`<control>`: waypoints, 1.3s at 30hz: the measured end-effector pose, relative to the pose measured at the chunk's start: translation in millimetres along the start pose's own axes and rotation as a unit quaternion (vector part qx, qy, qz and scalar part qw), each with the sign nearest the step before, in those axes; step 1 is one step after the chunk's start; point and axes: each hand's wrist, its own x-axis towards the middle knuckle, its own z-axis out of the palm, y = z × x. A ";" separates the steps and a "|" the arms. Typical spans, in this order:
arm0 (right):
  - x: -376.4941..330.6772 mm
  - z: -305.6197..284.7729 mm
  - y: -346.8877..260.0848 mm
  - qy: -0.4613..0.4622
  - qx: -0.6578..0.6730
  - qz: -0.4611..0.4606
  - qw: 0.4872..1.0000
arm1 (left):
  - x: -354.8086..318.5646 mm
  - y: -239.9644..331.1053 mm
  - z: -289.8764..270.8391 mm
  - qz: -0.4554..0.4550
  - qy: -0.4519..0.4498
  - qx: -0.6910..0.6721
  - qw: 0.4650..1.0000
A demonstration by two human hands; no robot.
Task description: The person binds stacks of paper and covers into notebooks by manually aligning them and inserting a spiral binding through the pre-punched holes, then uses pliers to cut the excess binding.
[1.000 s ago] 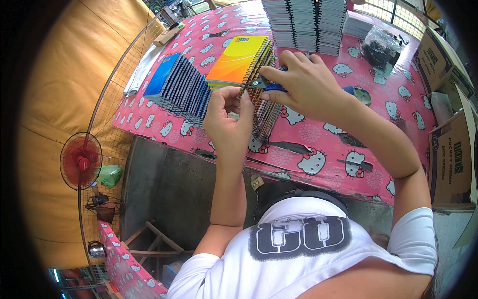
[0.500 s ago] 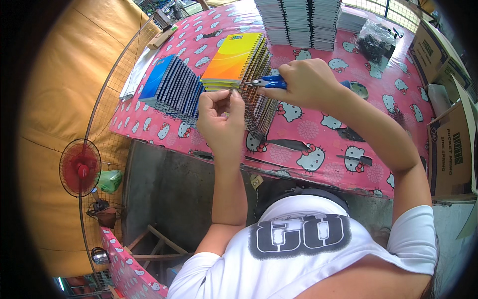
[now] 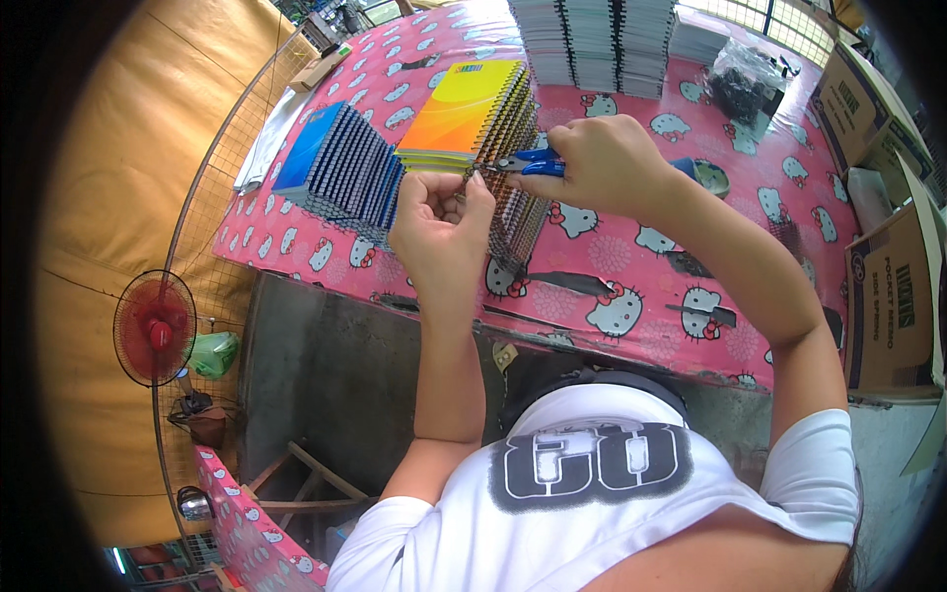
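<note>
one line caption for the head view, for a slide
Right hand works blue pliers at a spiral notebook corner pinched by the left hand.

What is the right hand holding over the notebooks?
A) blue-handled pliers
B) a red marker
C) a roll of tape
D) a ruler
A: the right hand grips blue-handled pliers, their tip at the wire spiral of the yellow notebook, next to the left hand.
</note>
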 end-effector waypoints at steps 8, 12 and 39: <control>-14.6 34.2 11.3 0.243 0.010 -0.068 0.968 | 0.8 -5.9 -6.4 -0.067 -0.019 -0.065 0.995; -9.3 37.1 6.5 0.272 0.000 -0.080 0.959 | 0.5 -2.9 -2.1 -0.053 -0.028 -0.052 0.997; -25.1 50.7 6.4 0.170 0.050 -0.021 0.984 | -5.5 -17.0 -14.8 -0.127 -0.054 -0.042 0.989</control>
